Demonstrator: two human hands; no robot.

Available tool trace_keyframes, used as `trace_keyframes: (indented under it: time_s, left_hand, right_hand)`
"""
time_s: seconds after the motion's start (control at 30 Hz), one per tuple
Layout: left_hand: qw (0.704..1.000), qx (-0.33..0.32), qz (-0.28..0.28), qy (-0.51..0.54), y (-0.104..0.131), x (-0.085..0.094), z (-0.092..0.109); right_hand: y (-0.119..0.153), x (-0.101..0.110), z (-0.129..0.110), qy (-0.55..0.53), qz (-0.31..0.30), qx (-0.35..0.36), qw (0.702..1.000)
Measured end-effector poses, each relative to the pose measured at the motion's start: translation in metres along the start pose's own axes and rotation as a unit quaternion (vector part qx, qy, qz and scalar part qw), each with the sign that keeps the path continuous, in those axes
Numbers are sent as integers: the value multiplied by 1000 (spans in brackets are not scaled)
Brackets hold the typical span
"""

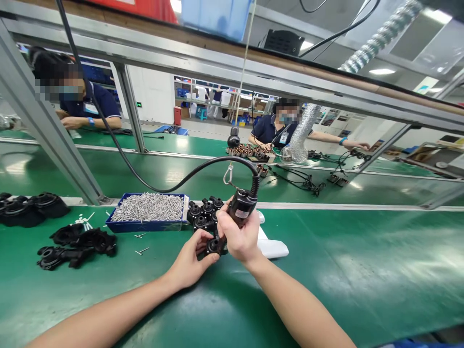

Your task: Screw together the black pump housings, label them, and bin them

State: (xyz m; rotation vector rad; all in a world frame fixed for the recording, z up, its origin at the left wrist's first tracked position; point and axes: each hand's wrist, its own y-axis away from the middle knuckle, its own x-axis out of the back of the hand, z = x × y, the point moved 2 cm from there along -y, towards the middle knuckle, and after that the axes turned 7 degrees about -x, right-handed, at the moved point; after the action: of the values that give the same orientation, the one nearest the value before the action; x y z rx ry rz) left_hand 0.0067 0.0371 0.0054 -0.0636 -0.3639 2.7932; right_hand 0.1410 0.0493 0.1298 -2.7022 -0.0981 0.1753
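Note:
My right hand (241, 234) is wrapped around a black electric screwdriver (242, 207), its cable rising from the top and a metal clip hooked at that end. The tool slants down toward a small round black plastic housing (213, 245) on the green bench. My left hand (192, 258) grips this housing between thumb and fingers. The screwdriver's tip is hidden behind my right hand. Just behind stand several similar black housings (203, 212) in a cluster. To their left, a blue tray (145, 226) is heaped with silver screws (148, 207).
Loose screws (142, 251) and black plastic parts (79, 244) lie at left, with larger black housings (34, 208) beyond. A white object (271, 247) sits right of my hand. The cable (174, 188) loops over the bench. Metal posts (68, 125) frame it; two co-workers (96, 104) sit opposite.

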Motion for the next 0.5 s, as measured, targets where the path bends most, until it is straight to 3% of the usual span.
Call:
trace_keyframes:
  time_s: [0.13,0.23,0.3,0.4,0.5]
  left_hand:
    - [999,-16,-4,-34,3,0,3]
    - [997,-12,-5,-82,6,-3,3]
    - [992,-9,-1,-123,7,-4,1]
    - [988,-7,31,-151,6,-3,-4]
    - [999,25,23,-27,2,0,-8]
  right_hand:
    - [-14,14,-8,11,-4,20,1000]
    - [-37,46,-9,71,89,92,989]
    - [-56,73,-4,152,161,133,966]
    - [-82,110,14,287,189,102,933]
    - [-98,136,33,342,173,61,922]
